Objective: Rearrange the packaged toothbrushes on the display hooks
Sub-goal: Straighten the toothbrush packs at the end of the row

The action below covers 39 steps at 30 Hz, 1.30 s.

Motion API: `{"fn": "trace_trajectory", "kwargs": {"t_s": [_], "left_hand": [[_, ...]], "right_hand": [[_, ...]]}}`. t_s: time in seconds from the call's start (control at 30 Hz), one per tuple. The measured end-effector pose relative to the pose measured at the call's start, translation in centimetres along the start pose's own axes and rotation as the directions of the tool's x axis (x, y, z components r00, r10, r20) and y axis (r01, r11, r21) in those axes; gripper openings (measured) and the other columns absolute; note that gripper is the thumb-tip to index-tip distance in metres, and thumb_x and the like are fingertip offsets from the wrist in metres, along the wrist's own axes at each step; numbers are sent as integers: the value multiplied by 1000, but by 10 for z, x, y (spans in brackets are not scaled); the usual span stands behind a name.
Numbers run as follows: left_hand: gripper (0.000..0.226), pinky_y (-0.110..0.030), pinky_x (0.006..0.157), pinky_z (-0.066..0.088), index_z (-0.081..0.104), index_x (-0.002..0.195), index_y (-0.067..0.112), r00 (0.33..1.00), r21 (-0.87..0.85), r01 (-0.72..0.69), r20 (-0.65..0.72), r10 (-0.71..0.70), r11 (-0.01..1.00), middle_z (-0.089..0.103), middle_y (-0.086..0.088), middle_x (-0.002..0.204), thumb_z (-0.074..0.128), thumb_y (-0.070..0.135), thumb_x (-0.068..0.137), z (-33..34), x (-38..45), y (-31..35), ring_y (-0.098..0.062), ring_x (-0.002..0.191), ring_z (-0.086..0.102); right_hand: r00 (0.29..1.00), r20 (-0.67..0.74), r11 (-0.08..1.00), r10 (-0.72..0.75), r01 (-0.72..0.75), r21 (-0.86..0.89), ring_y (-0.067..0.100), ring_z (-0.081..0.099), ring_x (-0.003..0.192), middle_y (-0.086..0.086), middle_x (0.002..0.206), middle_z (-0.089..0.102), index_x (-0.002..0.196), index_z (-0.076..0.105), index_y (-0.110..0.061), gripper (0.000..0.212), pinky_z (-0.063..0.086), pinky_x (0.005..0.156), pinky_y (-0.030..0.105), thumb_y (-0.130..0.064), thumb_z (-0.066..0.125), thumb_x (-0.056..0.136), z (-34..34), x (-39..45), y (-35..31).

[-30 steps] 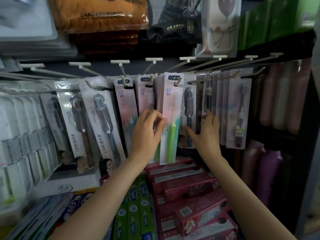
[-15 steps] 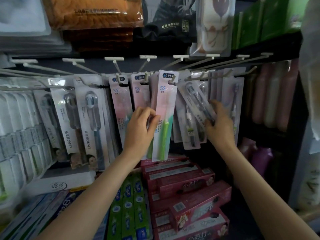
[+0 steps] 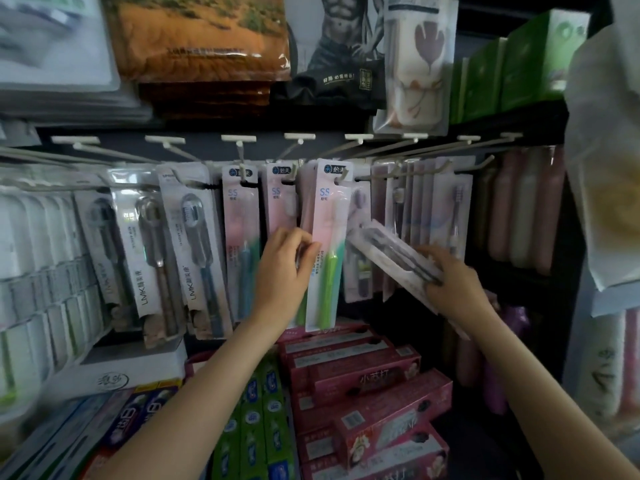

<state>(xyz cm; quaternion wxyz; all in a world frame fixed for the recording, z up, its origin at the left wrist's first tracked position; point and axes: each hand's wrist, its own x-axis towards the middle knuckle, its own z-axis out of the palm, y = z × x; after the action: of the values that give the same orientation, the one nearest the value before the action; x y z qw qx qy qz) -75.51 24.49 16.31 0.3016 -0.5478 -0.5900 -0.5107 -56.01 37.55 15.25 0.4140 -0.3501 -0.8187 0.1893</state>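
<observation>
Fingers of the left hand (image 3: 282, 271) curl round the edge of a green toothbrush pack (image 3: 325, 251), with the thumb in front and the other fingers tucked behind it. That pack hangs from a display hook (image 3: 341, 178) near the middle of the row. It is pink at the top and has a green brush inside.

Over on the other side, the right hand (image 3: 453, 284) grips a clear toothbrush pack (image 3: 388, 254) with a dark brush in it. The fingers wrap round the low end of the pack. This pack is off the hooks and tilted, with its top end pointing up and to the left, close to the green one.

More packs hang in the same row. A pink one with a blue brush (image 3: 242, 244) hangs just left of the left hand. Grey packs (image 3: 194, 251) hang further left. A white pack (image 3: 453, 216) hangs behind the right hand.

Below the hooks lie pink toothpaste boxes (image 3: 367, 379) and green toothpaste boxes (image 3: 256, 420). Up on the shelf above sits an orange bag (image 3: 201, 36).
</observation>
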Motion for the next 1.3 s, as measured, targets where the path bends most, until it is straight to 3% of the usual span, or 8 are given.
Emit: {"fn": "trace_trajectory", "kwargs": {"t_s": [0.17, 0.27, 0.37, 0.53, 0.8, 0.9, 1.1, 1.3], "left_hand": [[9, -10, 67, 34, 56, 86, 12, 994, -107, 104, -5, -105, 989, 46, 6, 84, 57, 20, 90, 5, -5, 8, -7, 73, 47], [14, -22, 74, 45, 55, 99, 11, 989, -218, 144, 11, -145, 965, 51, -2, 99, 61, 15, 87, 2, -12, 16, -11, 84, 55], [24, -13, 75, 46, 51, 107, 13, 989, -251, 139, -7, -145, 958, 52, -3, 106, 63, 12, 86, -15, -23, 19, 0, 88, 54], [16, -14, 81, 46, 52, 108, 19, 941, -498, 261, -60, -333, 827, 60, 10, 101, 42, 23, 96, -65, -38, 16, 3, 93, 58], [11, -30, 80, 53, 48, 104, 28, 811, -645, 300, -215, -544, 702, 63, -7, 105, 42, 25, 96, -137, -52, -25, -19, 95, 64], [27, -26, 80, 53, 41, 111, 30, 833, -606, 304, -206, -514, 735, 66, -3, 98, 53, 15, 92, -155, -47, -32, -13, 89, 66], [49, -2, 71, 41, 34, 124, 28, 860, -463, 334, -206, -467, 821, 68, -3, 87, 57, 4, 88, -175, -32, -53, 4, 77, 62], [43, -13, 63, 47, 38, 116, 31, 820, -447, 359, -269, -505, 820, 65, -5, 85, 54, 2, 89, -176, -46, -63, 1, 71, 62]], "right_hand": [[989, -110, 873, -95, 136, 469, 25, 63, 83, 1, 95, 65, 109, 52, -37, 44, 51, 73, 41, -17, 58, 70, 19, -49, 7], [964, -179, 855, -195, 256, 451, 19, 64, 92, -7, 108, 64, 117, 50, -40, 48, 53, 78, 43, -16, 57, 75, 23, -63, -11], [930, -233, 847, -284, 357, 395, 12, 63, 80, -19, 103, 61, 120, 47, -40, 48, 53, 66, 31, -16, 56, 79, 26, -65, -37], [887, -107, 823, -450, 458, 336, -2, 60, 84, -28, 96, 60, 125, 40, -45, 55, 48, 66, 16, -14, 58, 83, 59, -71, -91], [856, 85, 776, -510, 415, 476, -8, 60, 85, -30, 92, 59, 126, 36, -46, 61, 50, 74, 12, -8, 63, 86, 119, -78, -159], [860, 125, 769, -494, 366, 524, 6, 64, 83, -15, 92, 60, 127, 41, -40, 56, 55, 76, 28, -11, 64, 85, 130, -79, -181], [915, 104, 759, -390, 256, 598, 9, 58, 91, -6, 97, 60, 119, 53, -24, 31, 48, 77, 18, -16, 58, 89, 122, -69, -183], [957, 88, 809, -275, 181, 560, 21, 61, 87, -8, 92, 63, 95, 57, -31, 26, 53, 78, 35, -6, 54, 90, 112, -60, -161]]}}
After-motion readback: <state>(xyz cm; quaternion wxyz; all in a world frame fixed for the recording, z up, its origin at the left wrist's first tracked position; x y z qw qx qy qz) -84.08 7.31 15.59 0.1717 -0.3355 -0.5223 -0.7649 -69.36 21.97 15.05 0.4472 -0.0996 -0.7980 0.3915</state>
